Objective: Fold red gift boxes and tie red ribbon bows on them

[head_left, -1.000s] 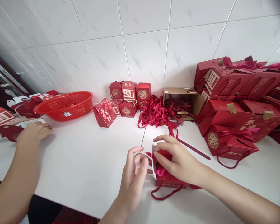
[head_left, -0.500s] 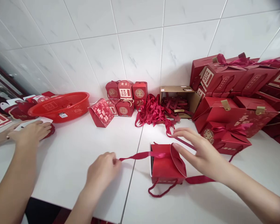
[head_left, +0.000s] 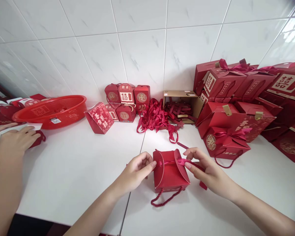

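A small red box (head_left: pixel 172 177) with a twisted rope handle (head_left: pixel 166 201) stands on the white table, both curved top flaps folded inward. A red ribbon (head_left: pixel 170 162) crosses its top and passes through the flaps. At the box's left side, my left hand (head_left: pixel 141 168) has its thumb and fingers pressed on the left flap's edge. On the right, my right hand (head_left: pixel 203 167) pinches the ribbon between thumb and fingers beside the right flap. Ribbon ends show beside both hands.
Finished red boxes (head_left: pixel 228 141) are stacked at right. A ribbon pile (head_left: pixel 153 114), an open carton (head_left: pixel 196 105) and small boxes (head_left: pixel 126 111) stand by the wall. At left are a red basket (head_left: pixel 73 113) and another person's hands (head_left: pixel 16 141) on a box.
My left hand has moved right from the ribbon's end to the box. The left flap now lies folded over the top. My right hand has closed on the ribbon.
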Available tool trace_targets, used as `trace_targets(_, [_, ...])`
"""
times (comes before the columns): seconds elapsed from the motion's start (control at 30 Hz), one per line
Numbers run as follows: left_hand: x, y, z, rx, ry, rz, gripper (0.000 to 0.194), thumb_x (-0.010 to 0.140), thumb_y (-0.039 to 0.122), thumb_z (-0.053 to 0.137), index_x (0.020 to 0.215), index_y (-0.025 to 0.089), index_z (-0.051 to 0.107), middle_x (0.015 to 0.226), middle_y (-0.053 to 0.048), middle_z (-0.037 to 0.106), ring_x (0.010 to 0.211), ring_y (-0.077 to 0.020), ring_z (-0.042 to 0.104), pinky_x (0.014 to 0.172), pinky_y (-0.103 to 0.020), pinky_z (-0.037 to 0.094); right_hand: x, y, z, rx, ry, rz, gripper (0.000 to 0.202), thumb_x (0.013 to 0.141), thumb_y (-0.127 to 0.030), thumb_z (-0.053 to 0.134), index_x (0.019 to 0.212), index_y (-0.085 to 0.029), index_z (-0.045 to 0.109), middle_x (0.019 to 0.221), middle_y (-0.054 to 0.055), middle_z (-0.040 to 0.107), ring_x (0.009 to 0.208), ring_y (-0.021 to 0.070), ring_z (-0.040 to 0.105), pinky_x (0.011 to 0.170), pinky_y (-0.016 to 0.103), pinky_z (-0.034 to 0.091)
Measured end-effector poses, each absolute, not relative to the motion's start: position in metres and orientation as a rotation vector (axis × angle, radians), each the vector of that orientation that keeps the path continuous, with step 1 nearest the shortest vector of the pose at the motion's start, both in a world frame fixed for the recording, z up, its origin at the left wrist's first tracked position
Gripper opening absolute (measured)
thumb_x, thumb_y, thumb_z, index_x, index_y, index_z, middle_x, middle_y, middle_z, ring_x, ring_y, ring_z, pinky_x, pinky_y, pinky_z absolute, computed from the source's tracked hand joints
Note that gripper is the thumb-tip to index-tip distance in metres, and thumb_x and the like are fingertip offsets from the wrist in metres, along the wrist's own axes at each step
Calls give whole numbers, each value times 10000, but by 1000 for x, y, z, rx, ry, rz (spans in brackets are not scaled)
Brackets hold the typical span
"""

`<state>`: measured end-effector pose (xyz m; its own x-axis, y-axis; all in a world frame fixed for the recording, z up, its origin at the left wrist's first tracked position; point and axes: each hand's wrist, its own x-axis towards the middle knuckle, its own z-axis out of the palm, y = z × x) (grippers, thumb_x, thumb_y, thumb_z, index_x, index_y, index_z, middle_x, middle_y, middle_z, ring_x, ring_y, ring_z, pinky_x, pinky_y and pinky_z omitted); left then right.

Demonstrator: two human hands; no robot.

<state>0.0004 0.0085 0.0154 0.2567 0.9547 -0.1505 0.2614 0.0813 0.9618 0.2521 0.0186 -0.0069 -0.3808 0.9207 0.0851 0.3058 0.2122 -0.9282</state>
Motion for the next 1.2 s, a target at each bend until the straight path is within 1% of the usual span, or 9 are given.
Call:
trace_targets(0.13, [-5, 10, 24, 1456, 1262, 801, 293, 831, 416, 601, 662, 182, 548, 632, 40, 432, 548, -97, 339, 504, -211, 295, 268, 23, 0, -982, -2138, 735, 199, 905, -372, 604, 1049, -239, 574, 832, 19, 548, 648, 131, 522, 584, 258, 458])
trace_targets(0.3, [-4, 14, 40, 1481, 1325, 830, 329, 803, 440, 632, 617, 187, 535, 579, 54, 372, 517, -93, 272, 450, -211, 218, 272, 30, 16, -894, -2262, 477, 205, 947, -314, 518, 916, -218, 697, 762, 37, 519, 604, 135, 490, 560, 270, 421])
trace_targets(0.47, [-2, 17, 41, 1467, 1398, 788, 381, 789, 482, 640, 587, 192, 496, 555, 68, 339, 493, -90, 245, 426, -209, 198, 262, 37, 21, -1119, -2028, 1139, 467, 940, -457, 485, 570, -177, 538, 614, -13, 403, 537, 109, 351, 506, 265, 291])
trace_targets(0.6, [-6, 19, 22, 1497, 1392, 707, 368, 826, 473, 604, 606, 182, 554, 587, 45, 439, 549, -113, 397, 519, -214, 343, 261, 49, 1, -1184, -1793, 1812, 532, 893, -529, 531, 509, -173, 439, 492, -80, 205, 471, 72, 135, 466, 258, 108])
trace_targets(0.7, [-13, 17, 7, 1526, 1409, 734, 333, 865, 491, 560, 716, 196, 599, 701, 10, 561, 670, -155, 533, 641, -241, 437, 267, 51, -13, -1201, -1776, 1790, 511, 890, -595, 506, 611, -168, 524, 555, -49, 365, 496, 80, 268, 464, 227, 216])
trace_targets(0.77, [-22, 9, 1, 1584, 1556, 901, 253, 855, 468, 588, 814, 220, 621, 823, -15, 621, 764, -185, 577, 682, -248, 460, 273, 45, -16, -1282, -1794, 1425, 429, 903, -594, 488, 788, -191, 580, 737, 2, 516, 643, 125, 441, 551, 236, 365])
trace_targets(0.87, [-34, -11, -1, 1612, 1711, 1091, 181, 826, 411, 629, 789, 238, 665, 793, -31, 651, 757, -217, 597, 647, -250, 468, 280, 30, -12, -1389, -1839, 1006, 377, 937, -558, 439, 838, -218, 569, 799, 16, 540, 728, 159, 481, 619, 261, 418])
trace_targets(1.03, [-25, -35, -7, 1506, 1473, 854, 141, 802, 361, 650, 861, 279, 749, 601, -12, 633, 609, -235, 615, 590, -272, 466, 271, 10, -6, -1219, -2057, 1462, 358, 959, -494, 430, 890, -237, 670, 769, 8, 579, 693, 158, 512, 621, 262, 441])
trace_targets(1.2, [2, -26, -13, 1138, 1447, 1190, 422, 854, 350, 623, 1271, 285, 600, 916, -34, 673, 750, -175, 619, 711, -270, 495, 252, 13, -31, -1229, -1267, 1848, 445, 895, -503, 587, 1265, -258, 548, 681, -38, 568, 529, 99, 460, 518, 221, 408])
